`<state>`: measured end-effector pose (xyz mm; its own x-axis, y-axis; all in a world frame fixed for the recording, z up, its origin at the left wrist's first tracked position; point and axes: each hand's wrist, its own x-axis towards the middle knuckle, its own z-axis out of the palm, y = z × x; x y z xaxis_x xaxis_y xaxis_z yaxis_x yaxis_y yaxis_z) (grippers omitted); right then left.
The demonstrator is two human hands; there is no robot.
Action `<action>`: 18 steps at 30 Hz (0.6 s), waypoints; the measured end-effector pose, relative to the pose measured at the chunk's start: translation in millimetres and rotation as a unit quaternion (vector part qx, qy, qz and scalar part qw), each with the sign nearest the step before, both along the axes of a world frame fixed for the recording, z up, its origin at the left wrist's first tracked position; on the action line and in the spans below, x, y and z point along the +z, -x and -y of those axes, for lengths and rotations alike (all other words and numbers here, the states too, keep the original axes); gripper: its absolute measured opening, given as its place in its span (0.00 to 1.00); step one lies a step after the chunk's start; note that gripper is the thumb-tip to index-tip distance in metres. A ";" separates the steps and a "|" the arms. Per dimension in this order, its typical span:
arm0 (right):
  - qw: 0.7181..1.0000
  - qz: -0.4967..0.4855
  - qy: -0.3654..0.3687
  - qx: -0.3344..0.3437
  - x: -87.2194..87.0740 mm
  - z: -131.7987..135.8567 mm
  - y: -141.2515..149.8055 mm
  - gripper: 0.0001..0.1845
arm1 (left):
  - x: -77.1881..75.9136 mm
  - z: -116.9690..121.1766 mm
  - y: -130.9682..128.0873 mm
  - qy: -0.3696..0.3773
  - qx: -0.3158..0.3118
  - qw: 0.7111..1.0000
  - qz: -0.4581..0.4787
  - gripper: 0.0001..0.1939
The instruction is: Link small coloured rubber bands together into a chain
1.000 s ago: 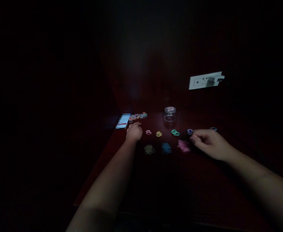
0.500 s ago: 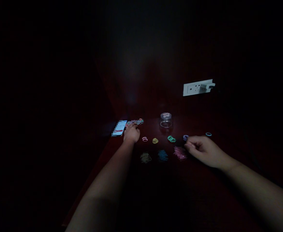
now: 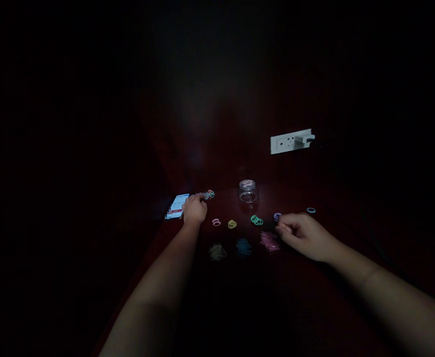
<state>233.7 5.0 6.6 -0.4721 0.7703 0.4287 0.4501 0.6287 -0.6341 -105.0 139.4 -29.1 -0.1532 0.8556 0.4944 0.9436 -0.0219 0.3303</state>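
Note:
My left hand (image 3: 195, 208) lies over the near side of a mixed pile of small coloured elastic bands (image 3: 209, 195), fingers stretched forward and partly hidden. My right hand (image 3: 303, 236) is closed in a pinch beside the purple bands (image 3: 277, 216); whatever is between its fingertips is too small to make out. To the left sit green bands (image 3: 256, 220), yellow bands (image 3: 232, 224) and pink bands (image 3: 216, 222). Nearer me lie a bright pink heap of bands (image 3: 269, 242), a blue heap (image 3: 244, 247) and a dull yellowish heap (image 3: 217, 252).
A lit phone (image 3: 177, 207) lies just left of my left hand. Behind the bands stands a clear lidded jar (image 3: 247, 192). One light blue band (image 3: 311, 210) rests beyond my right hand. A wall socket (image 3: 291, 142) holds a plug. The surroundings are very dark.
The whole view has shifted, so things sit slightly lower and further left. My left hand now covers more of the mixed pile. My right hand keeps its pinch near the purple bands.

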 end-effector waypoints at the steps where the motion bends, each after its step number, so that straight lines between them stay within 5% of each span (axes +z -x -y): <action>1: 1.000 0.000 0.002 -0.001 -0.1 -0.1 -0.1 0.19 | -0.4 0.6 1.0 -0.008 -0.007 1.000 0.003 0.15; 18: 1.000 -0.012 0.018 -0.002 -3.7 -1.6 -0.7 0.20 | -13.1 -12.4 15.7 -0.029 -0.072 0.994 0.082 0.17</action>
<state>234.4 6.6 2.9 -0.4584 0.7879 0.4113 0.4377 0.6029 -0.6671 -120.7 151.8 -42.2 -0.1141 0.8457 0.5214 0.8635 -0.1751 0.4729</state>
